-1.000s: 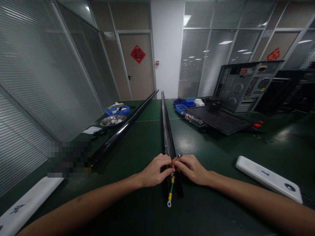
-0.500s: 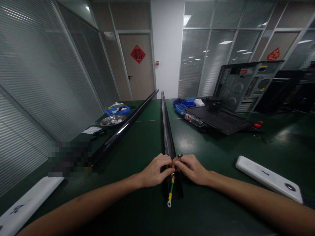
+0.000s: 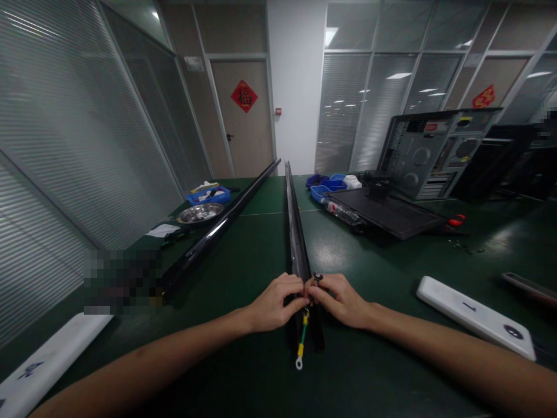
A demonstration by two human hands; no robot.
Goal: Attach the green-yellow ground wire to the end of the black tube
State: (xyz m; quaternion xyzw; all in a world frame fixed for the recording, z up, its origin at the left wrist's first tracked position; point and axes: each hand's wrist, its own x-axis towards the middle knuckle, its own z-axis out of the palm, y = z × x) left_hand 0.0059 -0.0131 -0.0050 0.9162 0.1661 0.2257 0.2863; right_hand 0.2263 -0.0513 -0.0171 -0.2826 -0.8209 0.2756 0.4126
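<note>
Meeting just over the near end of a black rail (image 3: pixel 298 247), the left hand (image 3: pixel 275 303) and the right hand (image 3: pixel 343 302) have their fingers bent and their fingertips close together. Whether either grip is clenched on something cannot be told, since the fingers hide what lies between them. A short green wire (image 3: pixel 303 332) shows directly below the fingertips and points to 6 o'clock, with two yellow sleeves and a metal loop (image 3: pixel 299 363) at its lower end. The rail runs from beneath the grip to 12 o'clock along the green tabletop (image 3: pixel 261 249).

Between 10 and 11 o'clock sits a blue basket (image 3: pixel 217 199) holding white and dark items; nearer, at 10, a steel bowl (image 3: pixel 187 219) contains small whitish pieces. Between 12 and 1 stand several blue trays (image 3: pixel 319 194), their contents unclear.

Counted, there are two black rails, the second rail (image 3: pixel 216 229) slanting past on the left; two white blocks, one (image 3: pixel 452 305) at 3 o'clock, the other (image 3: pixel 56 354) between 8 and 9; one plastic bottle (image 3: pixel 343 215) at 1; and one computer case (image 3: pixel 418 154) near 2.
</note>
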